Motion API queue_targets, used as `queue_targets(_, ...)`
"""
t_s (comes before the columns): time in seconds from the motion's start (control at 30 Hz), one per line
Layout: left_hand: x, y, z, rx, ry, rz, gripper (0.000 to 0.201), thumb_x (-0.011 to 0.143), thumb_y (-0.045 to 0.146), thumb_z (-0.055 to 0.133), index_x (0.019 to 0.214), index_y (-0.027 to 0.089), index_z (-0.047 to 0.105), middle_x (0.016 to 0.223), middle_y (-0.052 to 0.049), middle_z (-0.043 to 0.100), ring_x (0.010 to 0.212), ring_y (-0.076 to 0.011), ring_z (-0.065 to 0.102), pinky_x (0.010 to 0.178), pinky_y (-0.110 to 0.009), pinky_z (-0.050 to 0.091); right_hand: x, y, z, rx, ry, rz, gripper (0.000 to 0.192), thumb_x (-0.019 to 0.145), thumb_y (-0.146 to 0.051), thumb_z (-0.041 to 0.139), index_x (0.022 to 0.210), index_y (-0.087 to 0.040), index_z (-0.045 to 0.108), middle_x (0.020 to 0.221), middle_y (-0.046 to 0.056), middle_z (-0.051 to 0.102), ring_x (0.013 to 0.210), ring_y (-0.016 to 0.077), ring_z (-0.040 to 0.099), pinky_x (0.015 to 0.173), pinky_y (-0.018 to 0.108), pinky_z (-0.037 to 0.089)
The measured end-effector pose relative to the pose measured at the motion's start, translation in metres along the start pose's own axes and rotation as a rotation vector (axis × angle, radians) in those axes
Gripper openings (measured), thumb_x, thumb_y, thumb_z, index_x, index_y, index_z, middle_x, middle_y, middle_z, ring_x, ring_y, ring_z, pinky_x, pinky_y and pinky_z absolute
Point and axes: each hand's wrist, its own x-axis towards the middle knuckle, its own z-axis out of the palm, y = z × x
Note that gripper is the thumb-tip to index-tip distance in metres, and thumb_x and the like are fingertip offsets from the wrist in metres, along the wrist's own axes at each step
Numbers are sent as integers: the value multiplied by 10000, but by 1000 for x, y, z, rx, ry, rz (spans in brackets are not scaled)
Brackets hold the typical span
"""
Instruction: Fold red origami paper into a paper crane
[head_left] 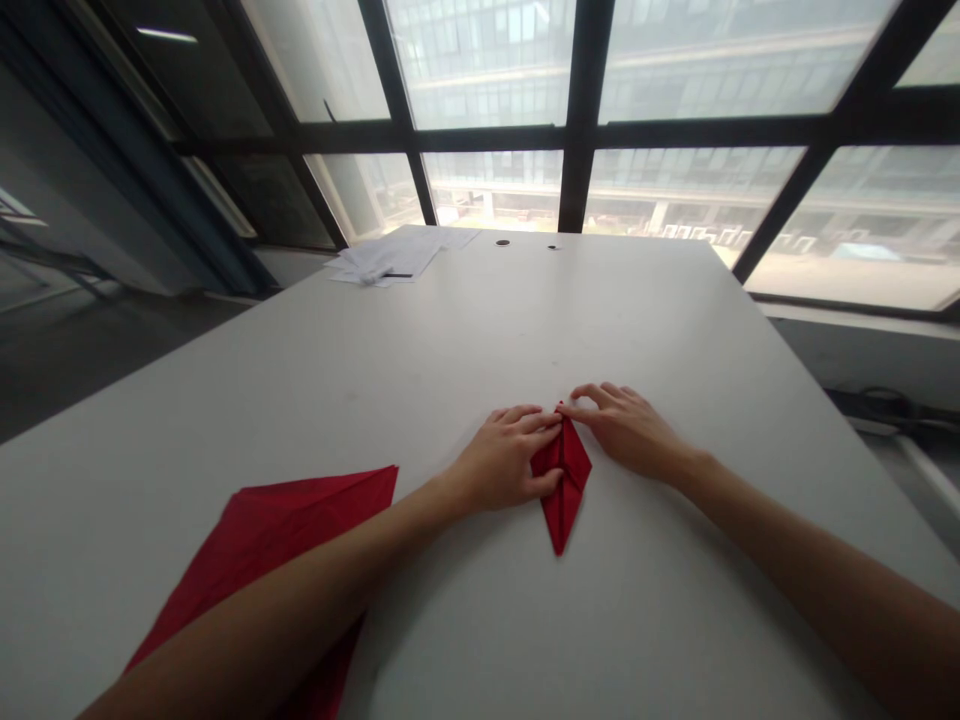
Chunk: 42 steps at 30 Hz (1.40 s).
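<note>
A piece of red paper (pixel 574 468), folded into a narrow kite shape with a crease down its middle, lies on the white table (pixel 480 350). My left hand (pixel 510 455) rests on its left side, with the fingers stretched across the upper part and the thumb apart on the lower part. At the far tip, the thumb and forefinger of my right hand (pixel 619 425) come close together on the paper. The fingers partly cover that tip. The pointed near end of the paper is uncovered.
A larger red sheet (pixel 300 515) lies at the left, partly under my left forearm. White papers (pixel 390 258) are spread at the table's far left corner. Two small dark round spots (pixel 503 243) show near the far edge. Dark-framed windows (pixel 495 190) stand behind the table.
</note>
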Motion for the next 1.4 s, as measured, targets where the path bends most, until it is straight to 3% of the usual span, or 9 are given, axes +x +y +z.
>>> queue_targets(0.23, 0, 0, -1, 22, -18, 4, 550, 854, 460, 641, 1352, 241, 569, 1409, -52, 565, 1324, -309, 457, 1129, -454, 345, 1, -3, -1, -17, 7, 17, 505, 922, -67, 431, 1334, -325, 569, 1317, 63, 583, 1105, 238, 546, 934, 376, 396)
queue_targets(0.4, 3, 1, -2, 10, -5, -19, 336, 991, 378, 456, 1268, 285, 621, 1364, -10, 601, 1294, -244, 494, 1104, -429, 365, 1, -4, -2, 9, 5, 26, 548, 898, -43, 441, 1344, -339, 560, 1322, 62, 578, 1117, 237, 544, 942, 379, 394)
queue_targets(0.53, 5, 1, 2, -6, 42, -41, 322, 932, 330, 574, 1245, 276, 622, 1313, -31, 627, 1262, -240, 516, 1088, -417, 380, 1, -4, -2, 12, 8, 17, 534, 907, -40, 426, 1330, -332, 572, 1329, 57, 579, 1114, 235, 551, 946, 386, 403)
queue_targets(0.67, 4, 0, 3, -18, 40, -43, 347, 912, 332, 602, 1254, 270, 610, 1314, -35, 621, 1259, -241, 513, 1077, -411, 387, -2, -1, 3, 100, 106, 66, 488, 921, -63, 423, 1343, -262, 566, 1252, 71, 638, 1101, 230, 562, 970, 389, 428)
queue_targets(0.83, 4, -1, 3, -13, 23, -41, 369, 916, 329, 596, 1278, 261, 576, 1371, -24, 588, 1292, -227, 487, 1082, -412, 372, -7, 1, 10, 232, 203, 93, 348, 920, -131, 491, 1187, -248, 680, 1107, 60, 685, 1014, 227, 584, 931, 377, 476)
queue_targets(1.17, 7, -10, -3, 24, -16, 21, 296, 954, 380, 551, 1231, 295, 618, 1338, -10, 608, 1240, -232, 510, 1031, -417, 389, -5, -6, 8, 239, 151, 63, 213, 928, -313, 608, 1115, -309, 709, 1119, 49, 654, 1012, 230, 562, 948, 419, 445)
queue_targets(1.4, 7, -18, -2, 25, -22, 48, 310, 958, 312, 553, 1266, 302, 588, 1331, -4, 603, 1225, -216, 495, 1035, -394, 385, -8, -5, 3, 266, 103, 20, 229, 933, -349, 607, 1141, -313, 696, 1186, 50, 635, 1070, 234, 541, 977, 424, 416)
